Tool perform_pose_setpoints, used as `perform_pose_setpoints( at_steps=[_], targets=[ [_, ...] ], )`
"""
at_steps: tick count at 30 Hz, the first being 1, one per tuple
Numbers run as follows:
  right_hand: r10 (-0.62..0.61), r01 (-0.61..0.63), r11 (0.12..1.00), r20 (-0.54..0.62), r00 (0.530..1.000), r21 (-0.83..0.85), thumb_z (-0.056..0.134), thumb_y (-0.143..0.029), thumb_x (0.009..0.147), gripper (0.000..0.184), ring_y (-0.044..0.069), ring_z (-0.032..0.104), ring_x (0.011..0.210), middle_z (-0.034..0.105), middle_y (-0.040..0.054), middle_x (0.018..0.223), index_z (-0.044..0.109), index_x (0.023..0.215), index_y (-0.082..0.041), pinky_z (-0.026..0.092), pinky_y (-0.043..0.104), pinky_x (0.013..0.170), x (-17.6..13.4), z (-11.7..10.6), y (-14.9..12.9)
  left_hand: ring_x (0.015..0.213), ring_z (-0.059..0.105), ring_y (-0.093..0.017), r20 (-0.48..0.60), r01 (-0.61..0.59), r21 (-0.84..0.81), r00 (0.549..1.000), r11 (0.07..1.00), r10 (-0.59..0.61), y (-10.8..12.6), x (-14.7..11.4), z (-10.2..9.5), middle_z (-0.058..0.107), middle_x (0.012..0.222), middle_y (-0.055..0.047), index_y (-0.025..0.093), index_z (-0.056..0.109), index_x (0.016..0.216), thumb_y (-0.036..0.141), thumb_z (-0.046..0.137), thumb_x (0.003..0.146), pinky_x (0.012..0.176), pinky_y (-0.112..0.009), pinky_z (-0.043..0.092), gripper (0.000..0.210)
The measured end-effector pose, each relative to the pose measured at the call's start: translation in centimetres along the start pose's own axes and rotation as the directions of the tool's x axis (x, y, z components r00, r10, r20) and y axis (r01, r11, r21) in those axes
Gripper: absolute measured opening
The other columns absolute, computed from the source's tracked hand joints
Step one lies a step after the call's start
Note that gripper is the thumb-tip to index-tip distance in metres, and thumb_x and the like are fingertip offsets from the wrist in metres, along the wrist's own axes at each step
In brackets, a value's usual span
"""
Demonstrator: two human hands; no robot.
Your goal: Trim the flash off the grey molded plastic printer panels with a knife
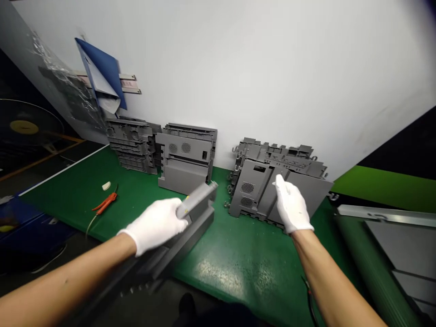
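My left hand (158,223), in a white glove, is closed around the edge of a grey plastic panel (200,222). The panel is tilted over the front edge of the green table, and its lower part is blurred. My right hand (291,204), also gloved in white, is in front of a leaning stack of grey plastic panels (255,186) on the right. Its fingers are curled together, and whether they touch the front panel or hold something small I cannot tell.
Two more groups of grey panels, a left one (132,145) and a middle one (185,156), lean against the white wall (238,68). An orange air gun (106,203) and a small white piece (106,185) lie on the green table (136,195). On the right is a conveyor (361,245) carrying grey panels.
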State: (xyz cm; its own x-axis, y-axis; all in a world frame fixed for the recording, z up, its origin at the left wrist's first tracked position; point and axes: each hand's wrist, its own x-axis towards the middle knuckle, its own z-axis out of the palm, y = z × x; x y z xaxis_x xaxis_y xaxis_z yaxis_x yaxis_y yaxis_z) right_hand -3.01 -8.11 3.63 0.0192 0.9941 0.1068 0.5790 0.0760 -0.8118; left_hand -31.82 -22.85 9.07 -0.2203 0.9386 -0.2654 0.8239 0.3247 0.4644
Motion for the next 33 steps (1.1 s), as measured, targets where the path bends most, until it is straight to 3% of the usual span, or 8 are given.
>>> perform_pose_setpoints(
  at_steps=[2, 6, 11, 13, 19, 23, 27, 33],
  targets=[
    [0.094, -0.124, 0.987, 0.270, 0.958, 0.097, 0.023, -0.074, 0.095, 0.072, 0.022, 0.055, 0.079, 0.062, 0.0069, 0.085, 0.070, 0.099, -0.020, 0.042, 0.035, 0.071, -1.9, 0.3, 1.3, 0.066, 0.065, -0.025, 0.020, 0.119, -0.259, 0.993, 0.959, -0.118, -0.5, 0.5, -0.1, 0.069, 0.075, -0.005, 0.022, 0.061, 0.080, 0.037, 0.065, 0.073, 0.056, -0.032, 0.043, 0.017],
    [0.023, -0.244, 0.957, 0.797, 0.604, 0.157, 0.029, -0.073, 0.096, 0.068, 0.016, 0.047, 0.067, 0.058, 0.0024, 0.075, 0.069, 0.088, -0.018, 0.040, 0.031, 0.065, -8.4, 0.8, 1.4, 0.070, 0.064, -0.023, -0.068, 0.218, -0.578, 0.947, 0.786, -0.313, -0.6, 0.7, 3.1, 0.069, 0.083, -0.006, 0.020, 0.058, 0.086, 0.032, 0.066, 0.072, 0.058, -0.032, 0.047, 0.021],
    [-0.054, -0.065, 0.995, 0.953, 0.298, 0.077, 0.040, -0.067, 0.097, 0.054, 0.015, 0.050, 0.074, 0.055, 0.0002, 0.077, 0.058, 0.077, -0.020, 0.041, 0.029, 0.070, -13.3, -2.0, -0.4, 0.071, 0.059, -0.021, -0.207, 0.209, -0.581, 0.896, 0.786, -0.392, 1.2, 0.0, 7.3, 0.064, 0.081, -0.002, 0.023, 0.053, 0.090, 0.031, 0.064, 0.073, 0.064, -0.034, 0.047, 0.021],
    [0.029, -0.039, 0.999, 0.970, 0.243, -0.020, 0.043, -0.068, 0.096, 0.051, 0.014, 0.048, 0.065, 0.053, -0.0014, 0.070, 0.054, 0.076, -0.022, 0.037, 0.027, 0.059, -14.4, -3.1, -0.8, 0.069, 0.057, -0.021, -0.209, 0.200, -0.607, 0.894, 0.769, -0.397, 1.7, 0.2, 7.9, 0.063, 0.080, -0.002, 0.023, 0.052, 0.089, 0.029, 0.064, 0.073, 0.064, -0.035, 0.045, 0.021],
    [-0.033, 0.243, 0.962, 0.829, 0.559, -0.126, 0.044, -0.064, 0.097, 0.049, 0.014, 0.037, 0.050, 0.050, 0.0001, 0.059, 0.050, 0.066, -0.026, 0.024, 0.029, 0.047, -16.8, -3.6, -1.5, 0.070, 0.054, -0.021, -0.248, 0.125, -0.668, 0.892, 0.733, -0.378, 2.2, 1.2, 8.3, 0.061, 0.080, -0.003, 0.021, 0.052, 0.093, 0.023, 0.065, 0.070, 0.066, -0.036, 0.042, 0.027],
    [-0.131, 0.357, 0.924, 0.762, 0.634, -0.137, 0.043, -0.064, 0.096, 0.051, 0.014, 0.023, 0.045, 0.043, 0.0009, 0.051, 0.048, 0.062, -0.026, 0.014, 0.032, 0.047, -16.9, -2.5, -2.1, 0.067, 0.052, -0.021, -0.226, 0.106, -0.722, 0.898, 0.684, -0.378, 2.8, 1.4, 8.4, 0.057, 0.076, -0.002, 0.022, 0.050, 0.092, 0.019, 0.065, 0.068, 0.066, -0.037, 0.040, 0.028],
    [-0.176, 0.485, 0.842, 0.730, 0.660, -0.236, 0.041, -0.061, 0.098, 0.052, 0.013, 0.016, 0.043, 0.042, 0.0016, 0.048, 0.044, 0.061, -0.024, 0.009, 0.034, 0.049, -16.7, -1.9, -2.4, 0.065, 0.052, -0.021, -0.186, 0.140, -0.733, 0.900, 0.665, -0.394, 2.9, 1.5, 8.5, 0.054, 0.072, -0.001, 0.023, 0.050, 0.092, 0.017, 0.064, 0.067, 0.065, -0.039, 0.040, 0.029],
    [-0.271, 0.639, 0.744, 0.786, 0.556, -0.196, 0.048, -0.052, 0.098, 0.037, 0.014, 0.035, 0.038, 0.055, 0.0040, 0.052, 0.058, 0.074, -0.027, 0.010, 0.034, 0.046, -16.4, -2.7, -2.5, 0.077, 0.057, -0.026, -0.193, 0.135, -0.736, 0.898, 0.663, -0.396, 2.4, 1.5, 8.6, 0.056, 0.076, -0.003, 0.023, 0.050, 0.093, 0.017, 0.065, 0.068, 0.071, -0.041, 0.043, 0.029]
  ],
)
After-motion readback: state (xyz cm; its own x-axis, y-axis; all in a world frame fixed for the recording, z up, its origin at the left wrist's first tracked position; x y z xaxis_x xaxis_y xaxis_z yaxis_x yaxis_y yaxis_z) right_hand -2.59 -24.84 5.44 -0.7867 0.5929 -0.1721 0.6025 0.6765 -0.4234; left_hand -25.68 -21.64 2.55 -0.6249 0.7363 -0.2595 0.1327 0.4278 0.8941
